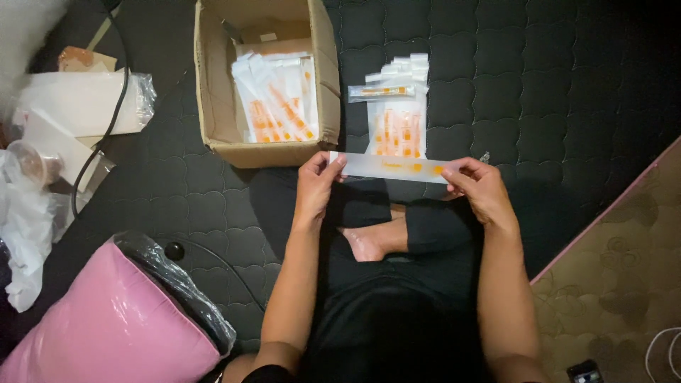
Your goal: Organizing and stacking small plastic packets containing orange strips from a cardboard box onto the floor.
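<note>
both hands up at frame centre, holding one long clear packet point(386, 167) flat and horizontal between them. left hand point(317, 186) pinches the packet's left end, thumb on top and fingers curled under; right hand point(479, 186) pinches the right end the same way, fingers bunched, not spread. packet has an orange item inside near its right end; can't tell if the packet is sealed. just above it, right of centre, a fanned pile of similar packets point(399, 128) lies on the dark quilted mattress point(567, 106), with one packet laid crosswise on top. upper centre-left, an open cardboard box point(213, 106) holds another batch of the same white-and-orange packets, stacked loosely at an angle. progress, as a judgement: partway through. the pile on the mattress looks like units already handled, the box looks like stock on the other side of the process, but which is input and which is output isn't clear from this view. both still hold a fair count. lower left: pink cushion point(106, 326) in a plastic cover. far left: crumpled plastic bags point(28, 234) and white paper, out of the way.
</note>
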